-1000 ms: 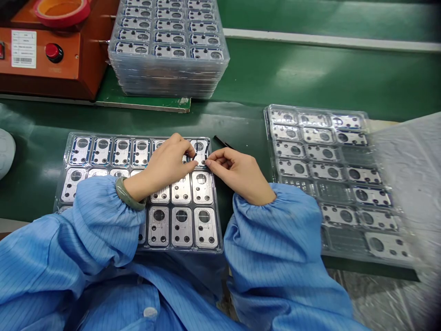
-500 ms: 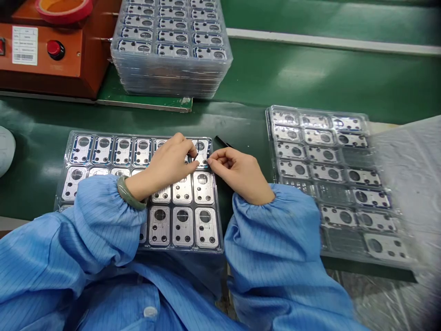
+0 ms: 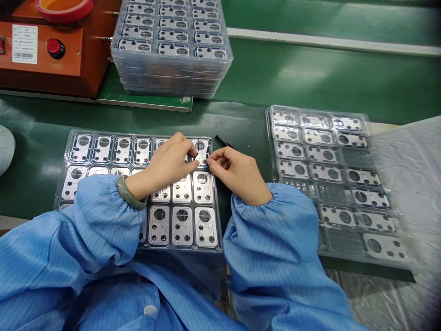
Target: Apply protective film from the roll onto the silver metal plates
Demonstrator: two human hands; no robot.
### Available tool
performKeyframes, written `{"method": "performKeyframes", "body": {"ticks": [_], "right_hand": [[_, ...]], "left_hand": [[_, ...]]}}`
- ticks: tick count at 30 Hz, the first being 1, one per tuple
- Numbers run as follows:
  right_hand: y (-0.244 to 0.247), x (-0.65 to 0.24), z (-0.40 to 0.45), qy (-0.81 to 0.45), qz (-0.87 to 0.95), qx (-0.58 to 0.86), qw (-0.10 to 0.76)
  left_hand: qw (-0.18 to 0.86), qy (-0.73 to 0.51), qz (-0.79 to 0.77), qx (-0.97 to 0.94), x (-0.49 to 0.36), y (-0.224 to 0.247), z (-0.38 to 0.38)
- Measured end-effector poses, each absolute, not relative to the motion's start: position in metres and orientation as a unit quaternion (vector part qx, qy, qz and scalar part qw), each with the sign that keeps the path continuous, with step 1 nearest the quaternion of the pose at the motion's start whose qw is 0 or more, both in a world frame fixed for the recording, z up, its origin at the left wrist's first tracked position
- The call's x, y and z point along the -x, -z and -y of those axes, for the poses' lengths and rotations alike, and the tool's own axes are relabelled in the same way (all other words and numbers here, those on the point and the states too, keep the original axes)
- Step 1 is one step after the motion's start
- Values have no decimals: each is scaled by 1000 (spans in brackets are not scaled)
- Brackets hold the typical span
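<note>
A clear plastic tray (image 3: 59,188) lies on the green mat, holding rows of silver metal plates with round holes. My left hand (image 3: 165,165), with a green bangle at the wrist, has its fingertips at the top-right metal plate (image 3: 201,149). Those fingertips pinch a thin dark strip (image 3: 195,157) at the plate. My right hand (image 3: 236,174) has curled fingers against the same plate's lower right corner. I cannot tell whether it holds anything. Blue striped sleeves cover several plates in the tray.
A second tray of plates (image 3: 270,133) lies to the right, partly under a blurred plastic sheet (image 3: 409,184). A stack of filled trays (image 3: 170,78) stands ahead, beside an orange machine (image 3: 44,59). A slim black tool (image 3: 223,141) lies near my right hand.
Both hands stay at the same plate, with only small shifts of the fingers. The whole view has shifted slightly.
</note>
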State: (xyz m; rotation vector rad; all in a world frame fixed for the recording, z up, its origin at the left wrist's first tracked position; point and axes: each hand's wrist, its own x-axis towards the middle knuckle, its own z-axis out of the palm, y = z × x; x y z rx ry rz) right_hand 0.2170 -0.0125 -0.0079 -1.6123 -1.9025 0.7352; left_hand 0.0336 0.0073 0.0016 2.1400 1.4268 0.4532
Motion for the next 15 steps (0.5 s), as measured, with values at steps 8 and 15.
{"method": "performKeyframes", "body": {"ticks": [8, 15], "right_hand": [[6, -217, 12, -290, 695, 595, 279], [5, -218, 12, -309, 686, 598, 277]], "left_hand": [[255, -167, -525, -795, -33, -1, -8], [253, -162, -524, -797, -34, -2, -7]]}}
